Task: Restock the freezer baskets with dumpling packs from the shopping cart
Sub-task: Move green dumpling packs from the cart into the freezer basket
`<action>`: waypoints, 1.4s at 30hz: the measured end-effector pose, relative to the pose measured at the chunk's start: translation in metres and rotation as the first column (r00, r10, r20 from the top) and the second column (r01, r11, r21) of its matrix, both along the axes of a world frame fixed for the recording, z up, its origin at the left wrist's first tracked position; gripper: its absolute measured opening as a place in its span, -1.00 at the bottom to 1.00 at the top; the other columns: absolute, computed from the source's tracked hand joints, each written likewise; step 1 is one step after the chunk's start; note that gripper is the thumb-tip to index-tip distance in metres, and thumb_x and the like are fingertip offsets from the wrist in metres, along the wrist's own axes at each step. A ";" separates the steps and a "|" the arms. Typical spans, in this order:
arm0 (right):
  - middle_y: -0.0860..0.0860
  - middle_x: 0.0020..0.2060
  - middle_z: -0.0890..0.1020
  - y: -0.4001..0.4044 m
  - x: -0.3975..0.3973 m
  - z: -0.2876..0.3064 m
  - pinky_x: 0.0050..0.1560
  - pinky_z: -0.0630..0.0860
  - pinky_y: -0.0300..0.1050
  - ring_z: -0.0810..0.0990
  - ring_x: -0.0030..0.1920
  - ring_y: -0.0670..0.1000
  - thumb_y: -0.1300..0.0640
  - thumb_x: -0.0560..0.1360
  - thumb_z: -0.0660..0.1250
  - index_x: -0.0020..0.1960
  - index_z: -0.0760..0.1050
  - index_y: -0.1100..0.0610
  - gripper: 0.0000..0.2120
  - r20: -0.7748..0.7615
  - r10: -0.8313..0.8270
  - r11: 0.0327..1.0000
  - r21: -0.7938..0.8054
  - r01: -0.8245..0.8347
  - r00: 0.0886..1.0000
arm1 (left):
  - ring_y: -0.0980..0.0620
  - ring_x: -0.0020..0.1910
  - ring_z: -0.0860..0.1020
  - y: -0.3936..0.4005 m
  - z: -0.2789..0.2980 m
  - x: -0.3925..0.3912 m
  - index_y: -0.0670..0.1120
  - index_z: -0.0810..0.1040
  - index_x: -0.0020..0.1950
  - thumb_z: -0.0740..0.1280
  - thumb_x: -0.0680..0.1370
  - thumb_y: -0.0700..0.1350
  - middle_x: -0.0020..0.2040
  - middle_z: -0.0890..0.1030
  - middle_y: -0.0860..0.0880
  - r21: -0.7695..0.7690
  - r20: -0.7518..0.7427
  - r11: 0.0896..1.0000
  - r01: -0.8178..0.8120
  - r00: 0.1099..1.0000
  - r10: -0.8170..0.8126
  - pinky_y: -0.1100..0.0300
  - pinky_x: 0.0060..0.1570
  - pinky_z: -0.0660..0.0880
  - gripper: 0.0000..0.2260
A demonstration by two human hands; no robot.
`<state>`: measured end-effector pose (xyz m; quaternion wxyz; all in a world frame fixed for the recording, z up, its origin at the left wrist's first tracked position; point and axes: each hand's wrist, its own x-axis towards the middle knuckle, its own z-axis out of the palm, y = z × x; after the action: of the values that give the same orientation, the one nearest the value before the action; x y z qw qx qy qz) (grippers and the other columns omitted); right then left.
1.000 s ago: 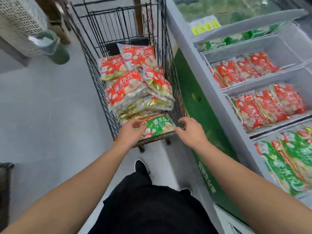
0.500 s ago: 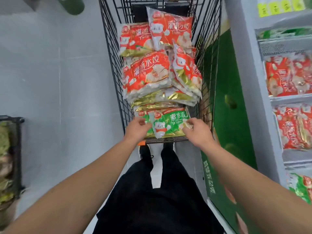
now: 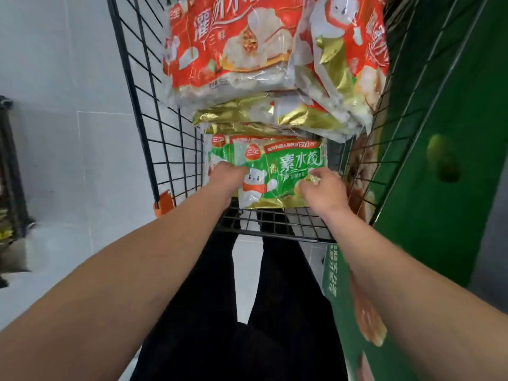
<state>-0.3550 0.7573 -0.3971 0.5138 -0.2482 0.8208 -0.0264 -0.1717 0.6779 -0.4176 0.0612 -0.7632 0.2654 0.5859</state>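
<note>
Hands flank the green dumpling pack (image 3: 277, 174) at the shopping cart's (image 3: 165, 149) near end: left hand (image 3: 229, 177) and right hand (image 3: 320, 188) pinch its sides. I judge it slippery, lumpy, pinned under red packs (image 3: 233, 48).

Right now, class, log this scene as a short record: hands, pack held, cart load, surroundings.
left hand: grips green pack's left edge
right hand: grips its right edge
green pack: at cart's near end, under the red stack's near edge
red packs: piled above and behind
cart: black wire
freezer: green side panel, right of cart
</note>
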 end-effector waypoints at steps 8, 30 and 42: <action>0.12 0.38 0.40 -0.015 -0.006 -0.045 0.11 0.34 -0.19 0.50 0.20 0.10 0.12 0.60 0.25 0.42 0.35 0.14 -0.60 -0.071 -0.239 0.969 0.047 0.242 0.968 | -0.16 0.04 0.62 -0.010 -0.034 -0.002 -0.17 0.58 0.15 0.24 0.60 -0.19 0.07 0.66 -0.17 -0.129 0.224 0.960 0.248 0.950 -0.216 -0.04 0.09 0.60 -0.80; 0.02 -0.06 0.59 -0.014 0.024 0.023 0.08 0.52 -0.06 0.56 0.00 0.10 0.11 0.59 0.30 -0.01 0.56 0.04 -0.93 -0.095 -0.591 0.807 -0.058 0.588 0.801 | -0.02 -0.30 0.47 -0.024 0.034 0.049 -0.17 0.57 -0.18 0.27 0.39 -0.12 -0.27 0.52 -0.10 -0.420 0.110 0.898 0.133 0.989 -0.095 0.11 -0.30 0.40 -0.85; 0.03 -0.22 0.68 0.081 0.060 0.186 0.02 0.59 0.03 0.64 -0.11 0.06 0.14 0.54 0.33 -0.24 0.61 0.08 -0.81 0.052 -0.771 0.590 -0.318 0.742 0.635 | -0.09 -0.23 0.63 0.002 0.183 0.072 -0.10 0.56 -0.31 0.43 0.41 -0.07 -0.28 0.62 -0.10 -0.492 -0.209 0.867 0.077 0.957 -0.203 -0.16 -0.09 0.62 -0.85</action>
<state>-0.2953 0.8383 -0.2111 0.3699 0.0461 0.8556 -0.3591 -0.1001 0.6801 -0.2347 -0.1213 -0.6518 0.4625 0.5887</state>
